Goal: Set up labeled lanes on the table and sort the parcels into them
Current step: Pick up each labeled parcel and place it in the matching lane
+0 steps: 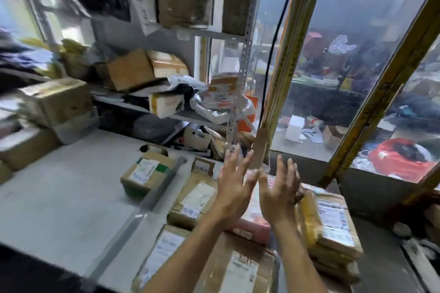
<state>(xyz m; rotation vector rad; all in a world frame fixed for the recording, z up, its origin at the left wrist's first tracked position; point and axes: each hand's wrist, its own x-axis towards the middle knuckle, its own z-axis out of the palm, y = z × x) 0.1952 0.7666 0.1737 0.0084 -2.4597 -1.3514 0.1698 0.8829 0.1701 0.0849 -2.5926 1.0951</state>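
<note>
Both my hands are raised above the parcels with fingers straight and spread, holding nothing. My left hand (234, 183) and my right hand (282, 191) face each other, a narrow gap between the palms. Below them, several cardboard parcels lie on the grey table (59, 197): a flat parcel (192, 200) with a handwritten label, a pink parcel (252, 221), a stack of flat parcels (333, 228) on the right, and large boxes (238, 271) near me. A small box with green tape (147, 171) sits left of a grey tape strip (145, 207). The picture is blurred.
Metal shelves (240, 74) crowded with boxes and bags stand behind the table. More boxes (54, 100) are piled at the left. A glass wall with yellow frame bars (283, 59) runs along the right, with clutter behind it.
</note>
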